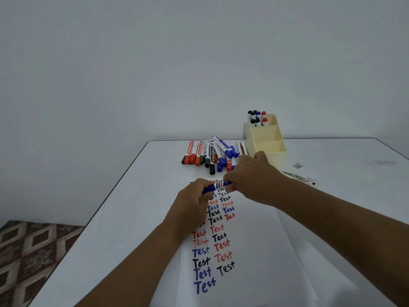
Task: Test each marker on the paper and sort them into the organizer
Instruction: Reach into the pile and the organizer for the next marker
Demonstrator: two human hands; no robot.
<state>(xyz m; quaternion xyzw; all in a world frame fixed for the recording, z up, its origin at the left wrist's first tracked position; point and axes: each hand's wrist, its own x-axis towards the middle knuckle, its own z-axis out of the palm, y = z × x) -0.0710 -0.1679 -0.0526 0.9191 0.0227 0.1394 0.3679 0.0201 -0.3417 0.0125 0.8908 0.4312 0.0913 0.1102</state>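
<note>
Holding a blue marker (218, 186) between both hands, a person reaches over a white bench (137, 209), seen from a head camera looking forward and down. The left hand (194, 204) has its fingers curled around the marker's blue end. The right hand (254, 176) grips the other end, fingers wrapped over the barrel. The marker lies roughly level, just above the far edge of a sheet of paper (254, 251).

The paper lies on the bench in front of the person and carries two columns of the handwritten word "Test" in blue, black and red ink; the left hand hides part of the upper rows.

Beyond the paper, a loose pile of markers (212, 154) lies on the bench, with red, green, black and blue caps pointing mostly toward the person. Just right of the pile stands a cream organizer (267, 138) with stepped compartments. Its rear, tallest compartment holds several upright markers (257, 118) with black, blue and red caps.

To the right of the organizer, small scraps (298, 176) lie on the bench; they are too blurred to identify. A patterned brown floor (28, 258) shows at lower left, and a plain pale wall (177, 63) fills the background.
</note>
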